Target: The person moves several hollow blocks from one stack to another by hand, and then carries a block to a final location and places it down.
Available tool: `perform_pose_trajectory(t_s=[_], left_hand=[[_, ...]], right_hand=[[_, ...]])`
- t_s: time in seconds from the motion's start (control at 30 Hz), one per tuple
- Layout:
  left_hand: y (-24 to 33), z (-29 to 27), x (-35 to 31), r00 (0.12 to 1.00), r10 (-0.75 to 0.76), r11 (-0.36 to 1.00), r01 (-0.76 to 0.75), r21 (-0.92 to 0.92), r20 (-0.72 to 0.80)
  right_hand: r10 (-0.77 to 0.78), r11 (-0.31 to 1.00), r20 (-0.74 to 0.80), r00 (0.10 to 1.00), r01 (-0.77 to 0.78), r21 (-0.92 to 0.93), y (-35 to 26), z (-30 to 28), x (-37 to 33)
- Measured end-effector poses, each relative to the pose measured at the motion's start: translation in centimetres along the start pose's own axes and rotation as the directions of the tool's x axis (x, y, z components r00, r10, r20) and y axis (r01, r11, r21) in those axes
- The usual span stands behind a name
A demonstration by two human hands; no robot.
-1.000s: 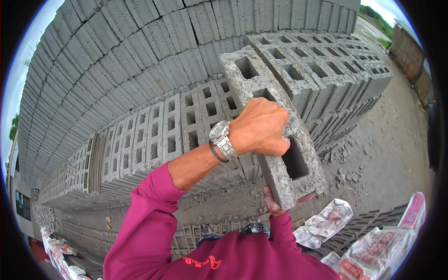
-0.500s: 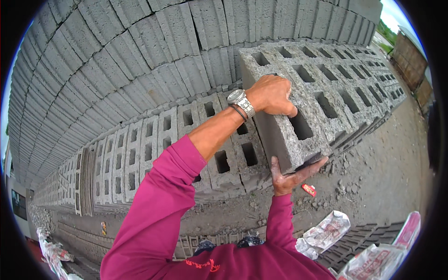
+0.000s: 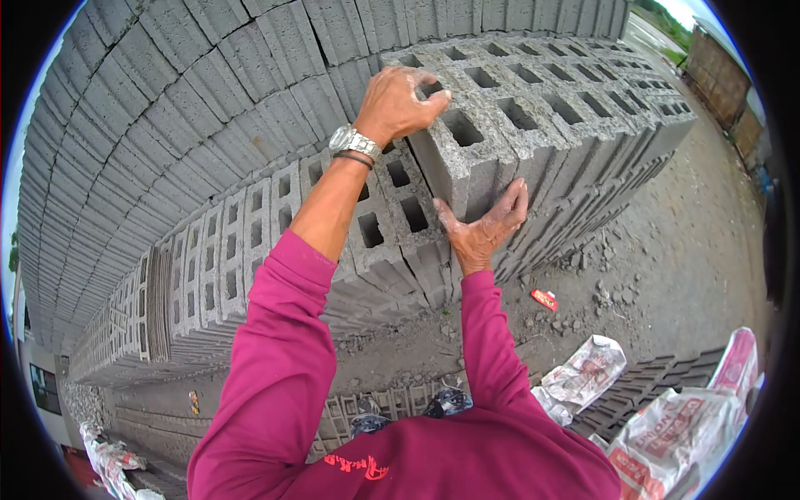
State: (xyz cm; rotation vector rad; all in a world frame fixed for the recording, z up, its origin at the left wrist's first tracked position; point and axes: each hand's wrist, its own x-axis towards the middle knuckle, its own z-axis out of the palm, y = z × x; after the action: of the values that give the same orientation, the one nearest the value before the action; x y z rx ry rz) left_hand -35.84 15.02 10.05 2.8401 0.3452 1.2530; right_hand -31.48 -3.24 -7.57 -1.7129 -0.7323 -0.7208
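Note:
A grey hollow concrete block (image 3: pixel 482 182) stands at the near-left end of a raised row of similar blocks. My left hand (image 3: pixel 402 107), with a metal watch on its wrist, is closed over the top of this block, thumb and fingertips at its hollows. My right hand (image 3: pixel 485 235) cups the block's near end low down, thumb on one side and fingers against the other. Grey dust covers its fingers. Both hands touch the block, and its underside is hidden.
A tall wall of stacked blocks (image 3: pixel 217 108) runs behind. A lower row of hollow blocks (image 3: pixel 242 250) stretches left, with thin flat boards (image 3: pixel 156 304) among it. Rubble (image 3: pixel 612 287), a red wrapper (image 3: pixel 544 300) and crumpled white sacks (image 3: pixel 583 372) lie on the ground, lower right.
The block has gone from standing slightly proud to lying in line with its row. My right hand has shifted from its lower edge onto the near end. The whole view has also shifted.

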Motion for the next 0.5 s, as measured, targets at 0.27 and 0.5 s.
perform_pose_trajectory(t_s=[0.27,0.5], left_hand=[[7.8,-12.8,-38.1,0.814,-0.579,0.791,0.573,-0.213,0.042],[25.1,-22.8,-88.3,-0.746,-0.666,-0.683,0.616,0.392,0.012]], right_hand=[[0.219,0.973,0.793,0.568,-0.190,-0.132,17.5,-10.6,-21.8],[0.638,0.691,0.542,-0.547,0.096,-0.716,25.0,-33.1,-38.7]])
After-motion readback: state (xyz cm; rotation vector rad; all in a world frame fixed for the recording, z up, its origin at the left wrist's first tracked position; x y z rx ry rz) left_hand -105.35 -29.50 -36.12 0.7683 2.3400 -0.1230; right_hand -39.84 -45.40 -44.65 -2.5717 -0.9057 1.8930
